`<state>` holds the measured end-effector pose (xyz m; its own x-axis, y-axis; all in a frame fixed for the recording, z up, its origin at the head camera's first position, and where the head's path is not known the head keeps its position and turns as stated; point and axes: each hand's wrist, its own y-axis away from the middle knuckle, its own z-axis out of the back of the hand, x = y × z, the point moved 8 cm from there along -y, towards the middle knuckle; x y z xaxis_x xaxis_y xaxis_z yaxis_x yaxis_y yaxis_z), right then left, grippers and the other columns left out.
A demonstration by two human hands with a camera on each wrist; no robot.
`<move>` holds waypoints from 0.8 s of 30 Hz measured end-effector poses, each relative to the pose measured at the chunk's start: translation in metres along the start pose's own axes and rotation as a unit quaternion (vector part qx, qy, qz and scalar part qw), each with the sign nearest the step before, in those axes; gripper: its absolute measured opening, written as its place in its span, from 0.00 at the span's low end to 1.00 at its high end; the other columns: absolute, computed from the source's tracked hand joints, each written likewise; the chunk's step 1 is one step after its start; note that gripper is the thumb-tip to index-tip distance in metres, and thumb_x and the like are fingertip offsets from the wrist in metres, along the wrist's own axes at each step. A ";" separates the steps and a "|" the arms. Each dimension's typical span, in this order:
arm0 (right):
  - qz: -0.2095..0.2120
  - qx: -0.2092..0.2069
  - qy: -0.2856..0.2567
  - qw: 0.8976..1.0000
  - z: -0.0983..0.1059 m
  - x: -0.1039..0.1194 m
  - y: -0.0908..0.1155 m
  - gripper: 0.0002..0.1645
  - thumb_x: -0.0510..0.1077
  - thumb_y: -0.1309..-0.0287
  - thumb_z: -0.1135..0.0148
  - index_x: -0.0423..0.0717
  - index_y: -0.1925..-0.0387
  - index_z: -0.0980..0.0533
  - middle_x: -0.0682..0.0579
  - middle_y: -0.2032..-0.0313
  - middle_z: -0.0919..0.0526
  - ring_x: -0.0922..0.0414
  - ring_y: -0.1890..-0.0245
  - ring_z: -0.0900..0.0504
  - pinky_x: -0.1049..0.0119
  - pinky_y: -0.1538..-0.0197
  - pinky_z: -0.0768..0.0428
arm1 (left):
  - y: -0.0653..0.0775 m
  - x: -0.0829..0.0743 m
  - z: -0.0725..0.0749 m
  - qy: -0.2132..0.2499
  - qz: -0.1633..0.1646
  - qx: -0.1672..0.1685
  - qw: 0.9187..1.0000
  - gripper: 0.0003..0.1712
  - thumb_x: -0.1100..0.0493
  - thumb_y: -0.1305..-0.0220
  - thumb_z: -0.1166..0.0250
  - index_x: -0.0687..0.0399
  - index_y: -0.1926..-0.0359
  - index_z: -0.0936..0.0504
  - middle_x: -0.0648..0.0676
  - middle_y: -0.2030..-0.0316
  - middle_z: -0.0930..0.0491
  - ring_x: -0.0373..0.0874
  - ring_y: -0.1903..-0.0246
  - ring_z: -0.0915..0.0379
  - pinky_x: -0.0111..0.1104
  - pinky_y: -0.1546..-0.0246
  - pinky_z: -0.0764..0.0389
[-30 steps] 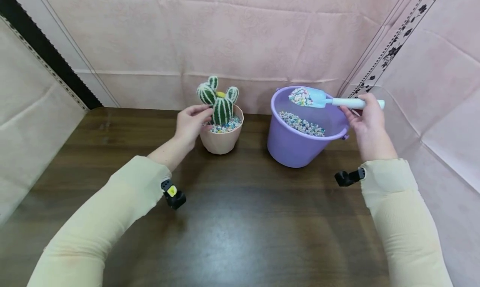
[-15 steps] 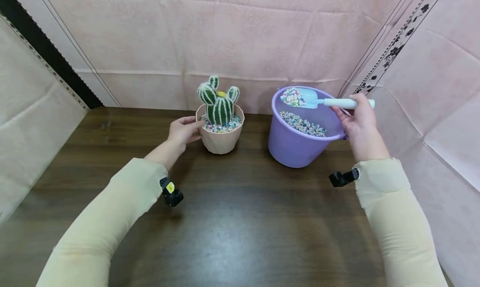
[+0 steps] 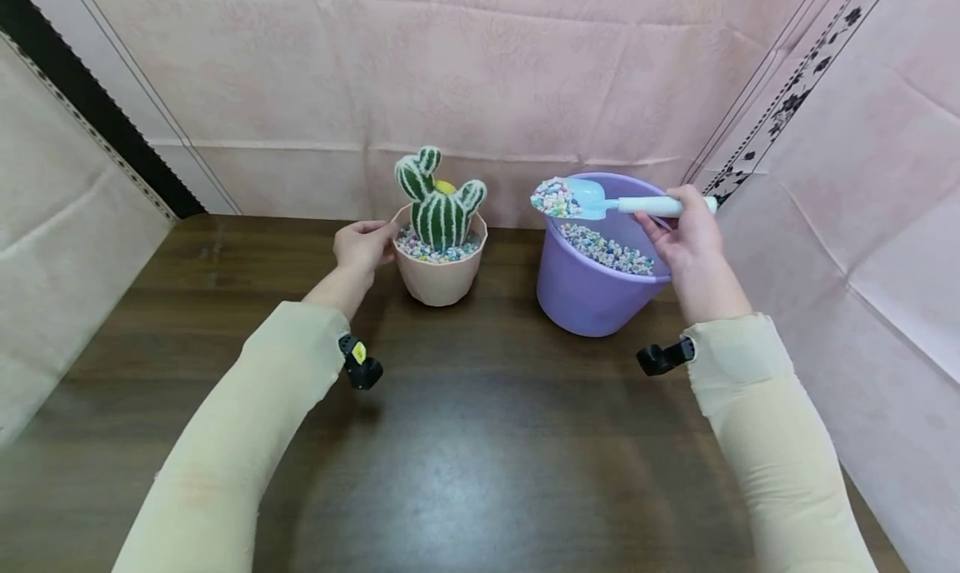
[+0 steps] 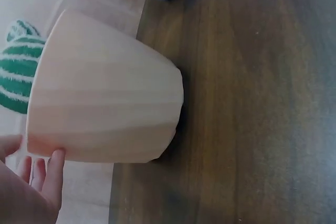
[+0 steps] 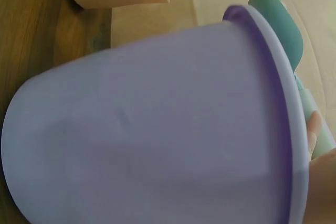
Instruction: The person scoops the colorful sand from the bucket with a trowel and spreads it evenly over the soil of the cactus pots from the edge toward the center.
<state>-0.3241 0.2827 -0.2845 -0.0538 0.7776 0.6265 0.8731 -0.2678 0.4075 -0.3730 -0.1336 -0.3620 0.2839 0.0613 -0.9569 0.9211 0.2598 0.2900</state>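
A green-and-white striped cactus stands in a pale peach flower pot with coloured pebbles around its base. My left hand pinches the pot's left rim, thumb at the edge and fingers against the outer wall. My right hand grips the pale handle of a light blue trowel. Colourful pebbles fill the scoop, which reaches past the left rim of a purple bucket. In the right wrist view, the bucket wall hides most of the right hand.
More coloured pebbles lie inside the bucket. Both containers stand on a dark wooden table, close to the pink cloth backdrop. Another cloth wall rises on the right.
My left hand has moved from beside the cactus to the pot's left rim, and the cactus has shifted slightly. The loaded trowel has travelled left across the bucket with my right hand.
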 end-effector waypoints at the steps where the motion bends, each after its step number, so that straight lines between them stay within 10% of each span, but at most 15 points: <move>1: 0.000 0.004 0.003 1.000 -0.002 -0.002 0.000 0.05 0.36 0.41 0.44 0.41 0.68 0.32 0.44 0.74 0.27 0.47 0.75 0.19 0.61 0.74 0.15 | 0.000 0.001 0.000 0.000 0.001 0.000 1.000 0.19 0.61 0.40 0.37 0.61 0.48 0.23 0.48 0.70 0.27 0.33 0.74 0.27 0.22 0.73 0.18; 11: 0.001 0.015 0.035 0.999 -0.018 -0.022 0.001 0.07 0.36 0.41 0.44 0.45 0.65 0.34 0.46 0.67 0.29 0.50 0.75 0.20 0.62 0.73 0.14 | 0.001 0.002 -0.002 -0.008 0.000 0.030 1.000 0.20 0.66 0.40 0.41 0.61 0.45 0.24 0.50 0.67 0.26 0.34 0.73 0.27 0.23 0.72 0.17; 24: 0.003 0.013 0.092 0.996 -0.026 -0.039 -0.003 0.07 0.36 0.42 0.45 0.45 0.64 0.35 0.46 0.64 0.30 0.51 0.73 0.21 0.62 0.72 0.14 | -0.004 0.000 0.003 -0.031 0.004 0.026 0.999 0.20 0.58 0.36 0.40 0.55 0.43 0.23 0.55 0.47 0.26 0.36 0.64 0.26 0.34 0.47 0.21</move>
<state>-0.3370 0.2383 -0.2932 -0.1337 0.6577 0.7413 0.8856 -0.2564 0.3872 -0.3763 -0.1379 -0.3629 0.3063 0.0036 -0.9519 0.9307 0.2089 0.3003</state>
